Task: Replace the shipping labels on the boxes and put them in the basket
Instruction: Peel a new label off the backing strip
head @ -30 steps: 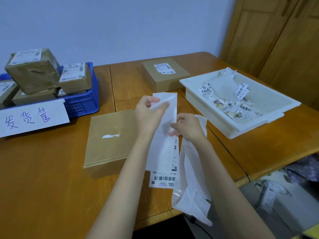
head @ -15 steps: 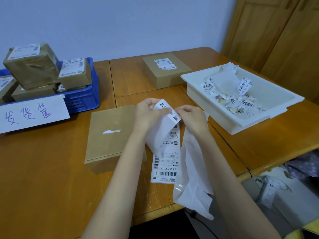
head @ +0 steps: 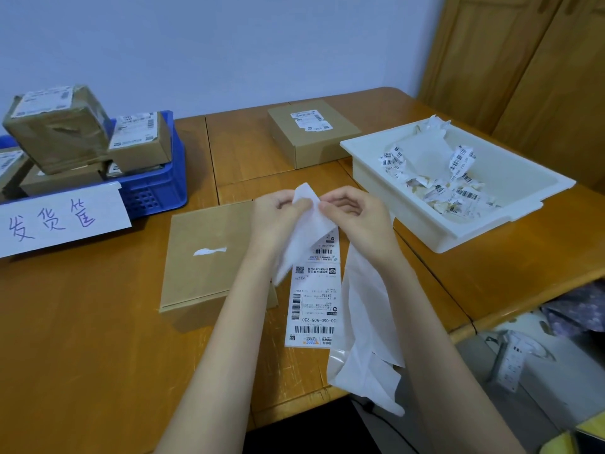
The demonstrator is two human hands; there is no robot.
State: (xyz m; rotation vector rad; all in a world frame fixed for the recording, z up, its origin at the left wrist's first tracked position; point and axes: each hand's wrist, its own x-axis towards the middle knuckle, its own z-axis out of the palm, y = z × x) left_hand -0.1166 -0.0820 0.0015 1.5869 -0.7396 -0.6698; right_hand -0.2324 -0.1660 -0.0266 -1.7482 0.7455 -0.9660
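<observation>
Above the wooden counter [head: 98, 339], my left hand [head: 275, 221] and right hand [head: 357, 217] pinch the white printed shipping-label strip [head: 312, 290], peeling its backing beside the bare flat brown cardboard box [head: 209, 257] awaiting it.

Basket [head: 157, 194] far left, tray [head: 458, 231] right, box [head: 209, 257] between, second box [head: 314, 136] behind.

Free room: we find bare table [head: 82, 322] along the near left, open to a pass. Obstacles: flat cardboard box [head: 209, 257] at centre, just left of our hands; blue basket [head: 157, 188] stacked with boxes at far left, its paper sign [head: 62, 217] in front; second box [head: 311, 132] at the far middle; white tray [head: 458, 231] on the right. A bare strip runs between the centre box and the basket.
</observation>
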